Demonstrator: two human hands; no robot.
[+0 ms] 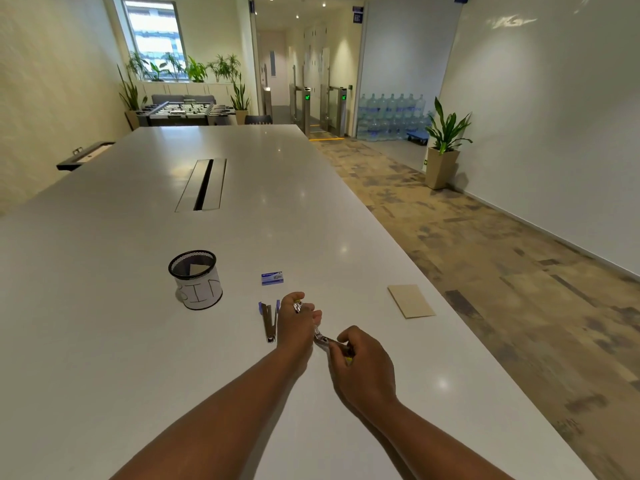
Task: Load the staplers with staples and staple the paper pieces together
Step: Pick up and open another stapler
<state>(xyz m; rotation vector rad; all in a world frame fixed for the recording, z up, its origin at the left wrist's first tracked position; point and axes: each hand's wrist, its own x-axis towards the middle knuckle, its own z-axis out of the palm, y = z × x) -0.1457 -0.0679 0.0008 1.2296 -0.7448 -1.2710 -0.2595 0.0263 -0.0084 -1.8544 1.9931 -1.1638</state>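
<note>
With my left hand [297, 320] and right hand [360, 358] each in a firm grip on the opened stapler [320, 337], I should steady it low over the tabletop [277, 220] so the staples seat straight

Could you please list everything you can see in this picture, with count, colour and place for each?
table: one, white, fills the foreground
mesh cup: one, black with white label, left of centre
staple box: one, blue, beyond the hands
open stapler: one, blue and silver, lying left of left hand
held stapler: one, silver, between both hands
paper pieces: tan stack, count unclear, right near table edge
potted plant: one, green, by right wall
left hand: one, on held stapler
right hand: one, gripping held stapler
</note>
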